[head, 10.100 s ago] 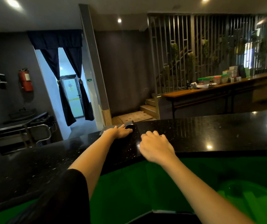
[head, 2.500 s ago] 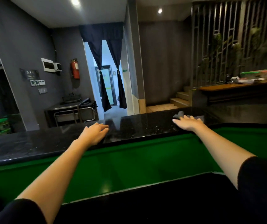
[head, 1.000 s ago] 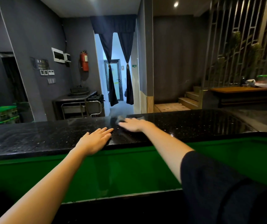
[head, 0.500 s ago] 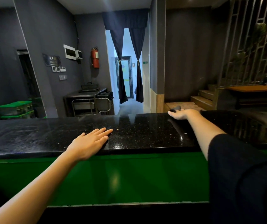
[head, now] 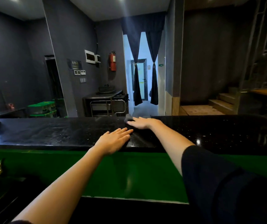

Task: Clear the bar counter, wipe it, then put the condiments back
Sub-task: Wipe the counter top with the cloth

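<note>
Two hands on the black counter [head: 48, 135]: left hand [head: 113, 141] flat at the near edge, fingers straight and together; right hand [head: 143, 123] flat, pressing a dark cloth [head: 128, 118] near the far edge.

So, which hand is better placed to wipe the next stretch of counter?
The right hand: it presses the cloth at the far edge of the counter. The left hand rests bare on the near edge.

Red extinguisher [head: 112, 61] beside dark curtains [head: 144, 65].
</note>
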